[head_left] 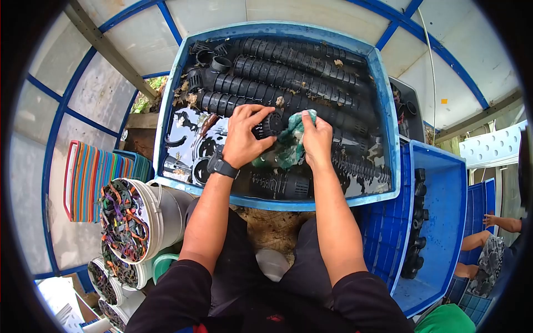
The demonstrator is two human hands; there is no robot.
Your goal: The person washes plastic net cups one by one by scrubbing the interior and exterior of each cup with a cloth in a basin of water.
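Over a blue tub (277, 202) of dark water, my left hand (244, 136) grips a black slotted net pot (272, 123) between thumb and fingers. A dark watch is on that wrist. My right hand (316, 141) is closed on a wet green cloth (293, 141), which hangs beside the net pot; whether they touch is hard to tell. Long nested stacks of black net pots (288, 86) lie in the water behind my hands. More net pots (283, 184) float nearer the front wall, and bits of brown leaf cling among the stacks.
On the right stands a blue crate (444, 222) with a row of black pots (416, 233) inside. White buckets (166, 216) full of colourful scraps stand at left, near a stack of coloured trays (100, 180). Another person's arm (502, 223) shows at far right.
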